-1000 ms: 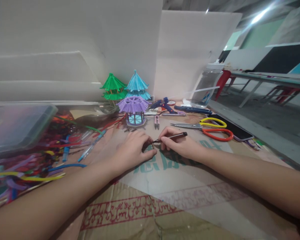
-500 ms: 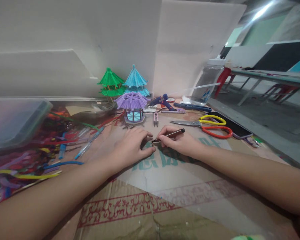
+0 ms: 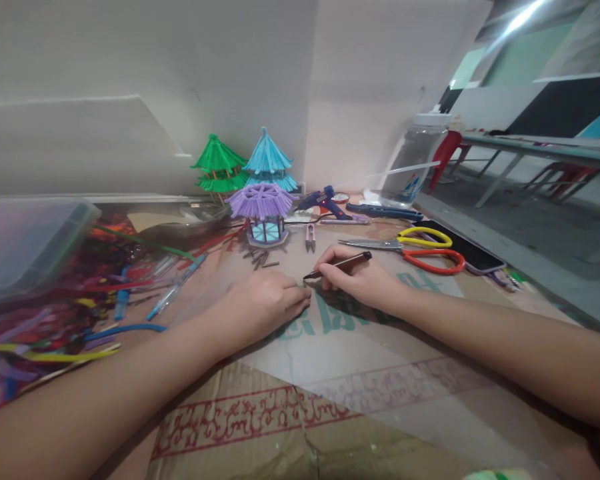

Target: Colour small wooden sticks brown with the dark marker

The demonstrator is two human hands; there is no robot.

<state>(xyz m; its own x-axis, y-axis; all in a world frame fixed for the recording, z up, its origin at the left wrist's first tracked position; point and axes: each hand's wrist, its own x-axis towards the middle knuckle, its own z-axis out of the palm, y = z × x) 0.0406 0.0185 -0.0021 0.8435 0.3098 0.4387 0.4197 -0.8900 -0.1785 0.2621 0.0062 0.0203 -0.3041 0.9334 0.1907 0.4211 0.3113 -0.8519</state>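
Observation:
My right hand grips a dark brown marker pen, its tip pointing left and down toward my left fingertips. My left hand rests on the board with its fingers drawn together; whatever is pinched at the tips is too small to make out. Just beyond it lie several short dark sticks. Behind these stands a small purple-roofed pavilion model, with a blue-roofed one and a green-roofed one at its back.
Scissors with yellow and red handles, small snips, a blue glue gun and a phone lie to the right. A clear bottle stands behind. A plastic box rests over coloured pipe cleaners at left.
My left thumb and fingers have come together from a spread pinch, the hand turning over slightly. More of the short sticks now shows. The pen stays nearly in place.

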